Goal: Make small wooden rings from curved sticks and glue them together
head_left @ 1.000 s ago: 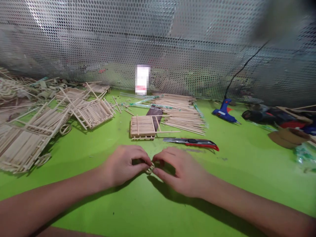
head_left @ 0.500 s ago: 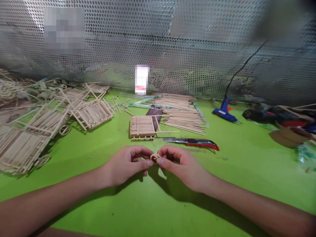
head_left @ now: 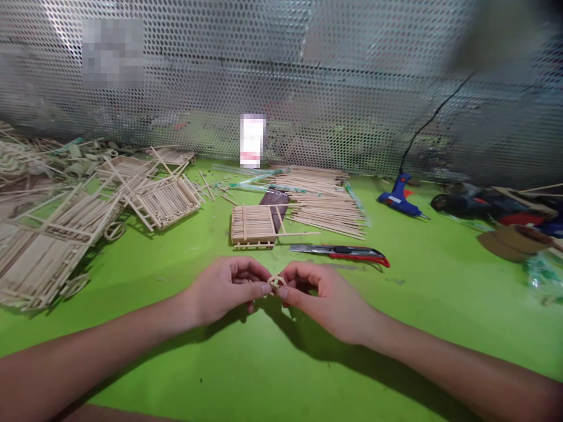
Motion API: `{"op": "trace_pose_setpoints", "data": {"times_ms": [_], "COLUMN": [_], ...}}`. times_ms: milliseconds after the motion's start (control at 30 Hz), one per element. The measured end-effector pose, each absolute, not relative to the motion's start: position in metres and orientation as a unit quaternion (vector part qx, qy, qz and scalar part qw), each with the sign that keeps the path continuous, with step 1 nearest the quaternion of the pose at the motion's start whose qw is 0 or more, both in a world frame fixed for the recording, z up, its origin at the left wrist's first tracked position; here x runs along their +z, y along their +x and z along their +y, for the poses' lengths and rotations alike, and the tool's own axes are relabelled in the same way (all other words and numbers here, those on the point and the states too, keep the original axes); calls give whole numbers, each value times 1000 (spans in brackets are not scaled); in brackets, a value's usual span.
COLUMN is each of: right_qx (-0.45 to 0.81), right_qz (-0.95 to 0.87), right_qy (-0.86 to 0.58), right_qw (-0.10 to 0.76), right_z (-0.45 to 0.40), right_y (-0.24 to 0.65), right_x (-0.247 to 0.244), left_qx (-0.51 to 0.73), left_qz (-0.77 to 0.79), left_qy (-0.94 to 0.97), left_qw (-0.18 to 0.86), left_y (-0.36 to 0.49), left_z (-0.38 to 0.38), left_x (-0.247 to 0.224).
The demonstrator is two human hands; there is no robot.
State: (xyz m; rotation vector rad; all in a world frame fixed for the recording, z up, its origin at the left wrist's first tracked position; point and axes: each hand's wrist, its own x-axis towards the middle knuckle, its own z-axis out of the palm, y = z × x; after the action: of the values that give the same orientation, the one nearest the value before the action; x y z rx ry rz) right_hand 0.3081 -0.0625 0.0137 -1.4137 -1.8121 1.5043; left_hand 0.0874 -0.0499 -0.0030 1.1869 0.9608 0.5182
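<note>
Between my fingertips is a small pale wooden ring [head_left: 276,279], which looks like one of the little wheels on the wooden carts. My left hand [head_left: 226,290] pinches its left side between thumb and fingers. From the right, my right hand [head_left: 323,296] pinches the other side in the same way. Part of the ring is hidden by the fingers. Just beyond my hands lies a utility knife [head_left: 352,253] with a red handle and its blade out. Behind it, a small cart body made of sticks [head_left: 253,223] rests partly against a dark brown block [head_left: 281,205].
Thin wooden sticks [head_left: 325,202] lie in a bundle on plastic wrap. Several stick-built carts [head_left: 48,252] are heaped at the left. A blue glue gun [head_left: 400,196] with a cord stands back right, near a roll of brown tape [head_left: 505,243]. Perforated metal sheeting [head_left: 281,82] closes the back.
The ring has tilted slightly between my fingertips, so more of its opening shows. Both hands have stayed in nearly the same place.
</note>
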Motion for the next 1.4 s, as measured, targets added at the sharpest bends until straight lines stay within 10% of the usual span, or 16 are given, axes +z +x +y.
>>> {"op": "trace_pose_setpoints", "data": {"times_ms": [1400], "right_qx": [533], "right_qz": [-659], "right_qy": [-492], "right_qw": [200], "right_z": [-65], "right_y": [306], "right_x": [7], "left_qx": [200], "left_qz": [501], "left_qy": [565], "left_qw": [624], "left_y": [94], "left_z": [-50], "left_x": [13]}}
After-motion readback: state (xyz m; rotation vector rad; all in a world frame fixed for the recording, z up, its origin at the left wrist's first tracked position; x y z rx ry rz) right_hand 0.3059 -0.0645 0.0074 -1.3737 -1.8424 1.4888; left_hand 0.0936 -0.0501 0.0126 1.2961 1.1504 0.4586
